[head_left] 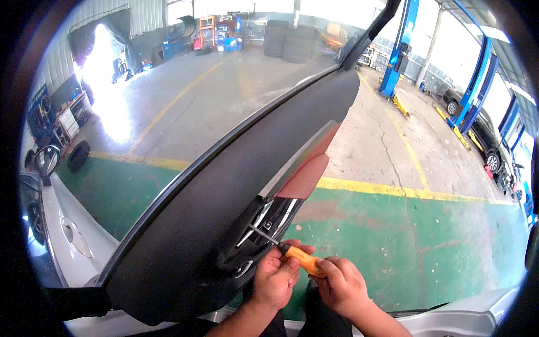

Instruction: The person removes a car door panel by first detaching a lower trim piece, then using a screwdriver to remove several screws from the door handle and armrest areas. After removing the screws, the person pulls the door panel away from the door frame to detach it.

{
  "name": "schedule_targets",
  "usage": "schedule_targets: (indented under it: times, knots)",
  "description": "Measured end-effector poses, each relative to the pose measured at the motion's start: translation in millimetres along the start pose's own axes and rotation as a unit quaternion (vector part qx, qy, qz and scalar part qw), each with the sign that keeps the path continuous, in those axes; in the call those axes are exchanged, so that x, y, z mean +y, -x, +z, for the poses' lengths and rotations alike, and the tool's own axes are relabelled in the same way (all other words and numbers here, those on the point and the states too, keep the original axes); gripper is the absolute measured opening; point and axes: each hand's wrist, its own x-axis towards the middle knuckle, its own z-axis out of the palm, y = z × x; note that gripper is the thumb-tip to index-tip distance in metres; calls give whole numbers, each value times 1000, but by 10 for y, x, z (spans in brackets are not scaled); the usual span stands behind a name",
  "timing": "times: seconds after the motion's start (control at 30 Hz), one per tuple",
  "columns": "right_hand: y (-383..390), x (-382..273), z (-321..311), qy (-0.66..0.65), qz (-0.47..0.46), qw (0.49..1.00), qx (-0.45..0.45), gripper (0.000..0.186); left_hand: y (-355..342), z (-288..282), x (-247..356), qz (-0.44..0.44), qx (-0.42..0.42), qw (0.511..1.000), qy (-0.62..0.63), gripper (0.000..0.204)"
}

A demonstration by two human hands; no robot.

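The left hand [272, 281] and right hand [341, 283] both grip the orange screwdriver [304, 261], whose tip reaches into the recess [259, 224] of the black door panel [208, 168]. The panel is still mounted, so work here seems begun, not finished. Its edge is near the left hand; rightward, the green floor [365, 241] leaves room for moving.

Bright white light fills the dark-curtained doorway [102, 59] far left, shining on the grey concrete floor [117, 115]; picture edges bend into black.
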Motion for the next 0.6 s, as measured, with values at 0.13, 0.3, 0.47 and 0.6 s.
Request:
schedule_targets:
  times: [0.13, 0.3, 0.47, 0.6]
  knots:
    - [6, 70, -34, -227, 180, 956, -49, 38, -37, -114, -156, 26, 49, 992, -111, 35]
    - [-95, 112, -135, -553, 450, 692, -113, 40, -37, 78, 68, 20, -19, 999, 24, 30]
    - [-112, -212, 73, -134, 109, 984, 53, 37, -16, -33, 31, 45, -9, 999, -11, 29]
    - [-70, -25, 70, -71, 74, 995, 6, 33, -80, -160, -114, 43, 73, 992, -90, 32]
